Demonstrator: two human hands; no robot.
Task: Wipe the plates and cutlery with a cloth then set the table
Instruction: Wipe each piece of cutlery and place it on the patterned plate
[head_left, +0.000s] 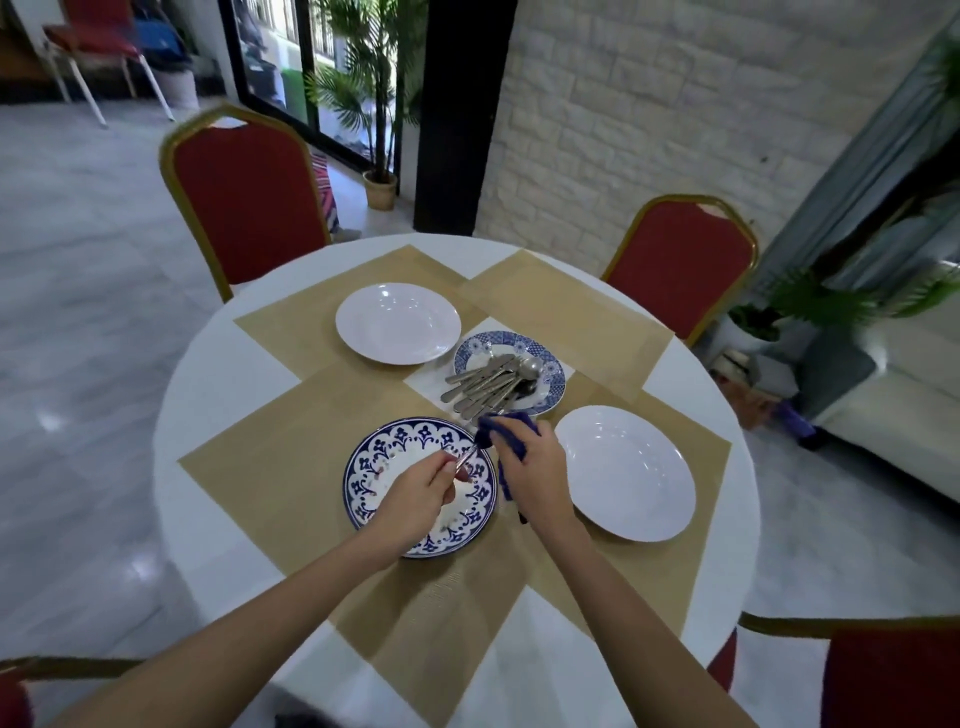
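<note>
My left hand (415, 496) pinches the handle of a metal piece of cutlery (466, 459) above a blue-patterned plate (374, 467). My right hand (530, 467) grips a dark blue cloth (506, 431) wrapped around the far end of that piece; which kind of cutlery it is cannot be told. A smaller blue-rimmed plate (550, 371) in the table's middle bears a pile of several pieces of cutlery (488, 382). One white plate (397, 322) sits at the far left, another white plate (626, 473) at the right.
The round white table (208, 374) carries several tan placemats (291, 441). Red chairs with gold frames stand at the far left (244, 192), far right (680, 260) and near right (883, 675). A sofa and potted plants are at the right.
</note>
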